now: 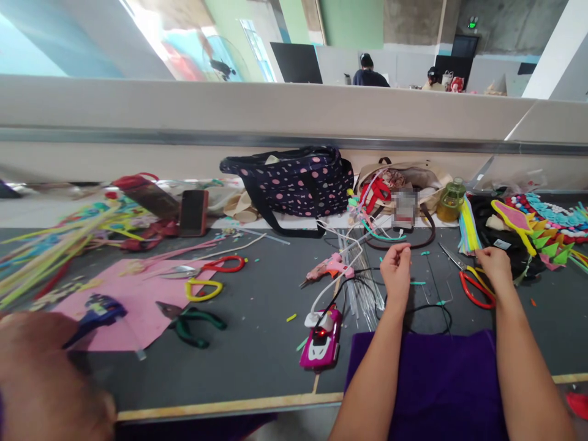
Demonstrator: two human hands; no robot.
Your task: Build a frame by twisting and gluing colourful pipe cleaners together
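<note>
My left hand is raised over the grey table with its fingertips pinched together; whatever they hold, if anything, is too small to make out. My right hand is also closed in a pinch, near the lower end of a striped yellow, blue and white bundle of strips. I cannot tell whether it grips that bundle. Just below and left of my right hand lie orange-and-yellow-handled scissors. Thin bent wires and small green scraps are on the table between my hands.
A pink glue gun, clear glue sticks and a magenta power strip lie left of me. At far left, another person's blurred hand is near a blue glue gun. Pliers and bags also occupy the table.
</note>
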